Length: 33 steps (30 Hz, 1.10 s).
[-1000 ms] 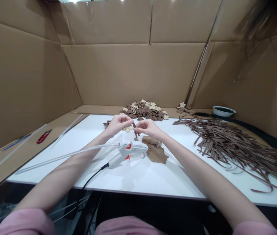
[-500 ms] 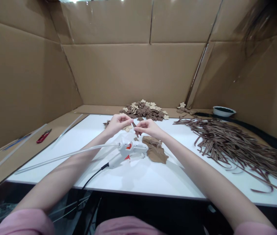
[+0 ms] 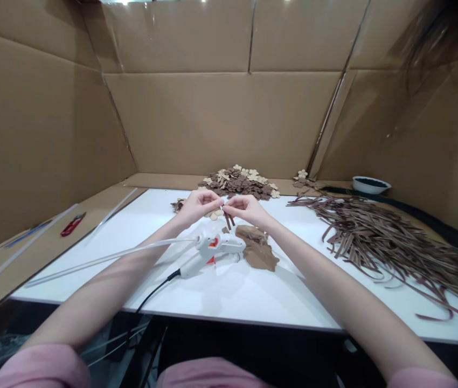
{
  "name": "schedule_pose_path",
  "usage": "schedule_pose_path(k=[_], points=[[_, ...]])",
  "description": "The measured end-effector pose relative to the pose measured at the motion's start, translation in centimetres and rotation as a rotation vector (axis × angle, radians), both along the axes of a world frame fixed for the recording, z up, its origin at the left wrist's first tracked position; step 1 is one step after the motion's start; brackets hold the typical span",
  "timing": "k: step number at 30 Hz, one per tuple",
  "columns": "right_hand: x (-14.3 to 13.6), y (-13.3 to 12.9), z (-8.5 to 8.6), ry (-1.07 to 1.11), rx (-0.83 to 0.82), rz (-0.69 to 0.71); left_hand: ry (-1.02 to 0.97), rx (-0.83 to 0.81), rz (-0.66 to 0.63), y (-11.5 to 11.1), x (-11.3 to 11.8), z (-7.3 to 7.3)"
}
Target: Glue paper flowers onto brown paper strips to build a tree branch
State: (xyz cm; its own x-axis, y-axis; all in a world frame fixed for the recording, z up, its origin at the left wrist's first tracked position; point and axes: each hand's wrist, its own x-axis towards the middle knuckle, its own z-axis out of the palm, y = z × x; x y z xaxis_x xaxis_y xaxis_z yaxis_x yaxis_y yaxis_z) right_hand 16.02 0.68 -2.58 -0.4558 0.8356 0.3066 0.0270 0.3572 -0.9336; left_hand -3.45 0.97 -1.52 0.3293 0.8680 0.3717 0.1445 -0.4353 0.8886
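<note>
My left hand [image 3: 200, 206] and my right hand [image 3: 248, 208] meet fingertip to fingertip above the white board. Both are closed in a pinch on a brown strip [image 3: 229, 220], whose two ends hang down below the fingers. A cream flower cutout [image 3: 215, 215] shows just beside my left hand. Below the hands lies a white glue gun [image 3: 208, 250] with a long clear glue stick [image 3: 111, 262] in its back. Its nozzle points right, by a crumpled brown piece [image 3: 259, 250] with an uneven edge.
Brown and cream flower cutouts [image 3: 237, 183] are heaped at the back. Many brown strips [image 3: 390, 237] spread over the right side, near a white bowl [image 3: 370, 185] with dark contents. A red utility knife [image 3: 73, 224] lies at the left. Cardboard walls [image 3: 213, 124] enclose the table.
My two hands have come closer together, so the fingertips now meet. The brown strip's ends hang lower and more plainly in view. The glue gun has stayed where it was.
</note>
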Motion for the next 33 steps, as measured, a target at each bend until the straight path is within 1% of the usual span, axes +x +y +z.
schedule_pose_path(k=[7, 10, 15, 19, 25, 29, 33], points=[[-0.4, -0.2, 0.0, 0.029, 0.007, -0.096, 0.029, 0.017, 0.012, -0.3, 0.2, -0.1], [-0.2, -0.3, 0.2, 0.014, 0.021, -0.118, 0.005, 0.022, -0.029, 0.0, 0.1, -0.1], [0.3, -0.2, 0.6, 0.002, 0.030, -0.100, -0.025, 0.031, -0.087, 0.6, -0.3, -0.2], [0.4, -0.4, 0.9, 0.003, 0.017, -0.024, -0.049, 0.027, -0.107, 0.8, -0.5, -0.3], [-0.1, -1.2, 0.8, -0.036, 0.041, 0.086, -0.112, 0.035, -0.076, 0.4, -0.1, -0.2], [-0.3, -1.5, 0.9, -0.030, 0.026, 0.063, -0.152, 0.022, -0.075, 0.2, 0.1, -0.1], [-0.2, -1.2, 0.9, -0.029, 0.023, 0.010, -0.151, -0.052, -0.105, 0.2, -0.1, 0.0]])
